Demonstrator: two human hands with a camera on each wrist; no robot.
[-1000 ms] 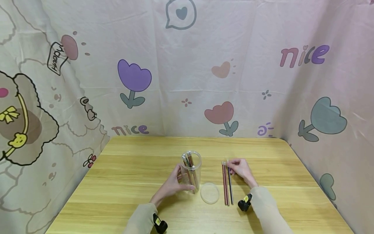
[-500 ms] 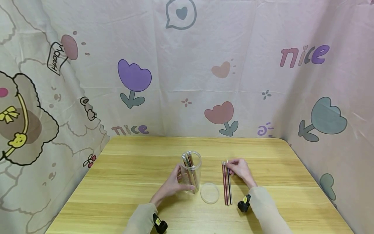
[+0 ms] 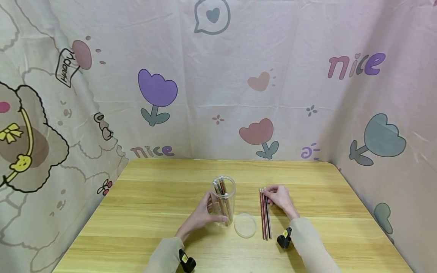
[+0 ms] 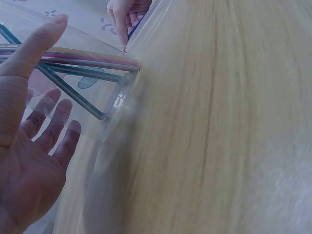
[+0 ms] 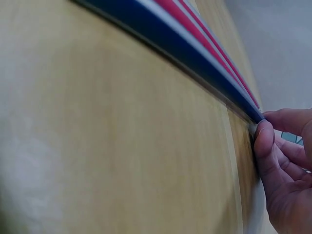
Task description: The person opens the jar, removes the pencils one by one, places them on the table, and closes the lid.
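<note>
My left hand (image 3: 201, 217) is wrapped round a clear plastic jar (image 3: 230, 206) that stands upright on the table. Several coloured pencils (image 3: 223, 189) lean inside it; the left wrist view shows the thumb and fingers (image 4: 63, 141) on either side of the jar's wall. To the right, three pencils lie side by side on the wood: two red pencils (image 3: 263, 220) and a dark blue pencil (image 3: 269, 223). With thumb and forefinger, my right hand (image 3: 280, 197) pinches the far end of the blue pencil (image 5: 195, 53), as the right wrist view shows close up.
A round clear lid (image 3: 245, 225) lies flat between the jar and the loose pencils. The light wooden table (image 3: 153, 189) ends at a patterned cloth (image 3: 211, 76) behind and at both sides.
The blue pencil has slid a little to the left against the red ones, with my right hand shifting along. My left hand and the jar have stayed in place.
</note>
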